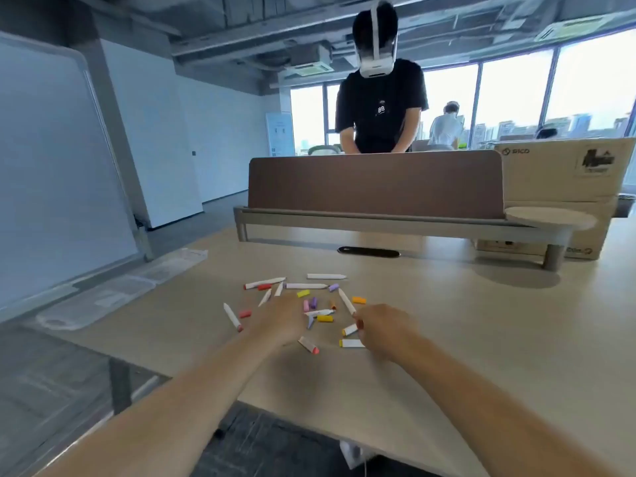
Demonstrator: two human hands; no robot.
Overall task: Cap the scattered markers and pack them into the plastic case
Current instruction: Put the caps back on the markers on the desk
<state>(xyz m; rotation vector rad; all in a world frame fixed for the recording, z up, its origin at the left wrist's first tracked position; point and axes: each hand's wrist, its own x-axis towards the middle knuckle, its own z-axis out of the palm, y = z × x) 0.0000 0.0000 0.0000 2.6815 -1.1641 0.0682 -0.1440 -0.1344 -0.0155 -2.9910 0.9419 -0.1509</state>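
Observation:
Several white markers, such as one marker (325, 276) at the far edge of the pile, lie scattered on the beige table (447, 321). Loose caps lie among them: a yellow cap (303, 293), an orange cap (358, 300), a purple cap (334, 287) and a red cap (245, 313). My left hand (280, 318) hovers over the pile's left side, its fingers hidden behind its back. My right hand (382, 330) pinches the near end of a slanted white marker (346, 301). The clear plastic case (96, 301) lies at the table's left edge.
A clear lid or second tray (172, 266) lies beyond the case. A brown desk divider (375, 184) on a raised shelf crosses the back of the table, with cardboard boxes (564, 173) at the right. A person in a headset (378, 108) stands behind the divider.

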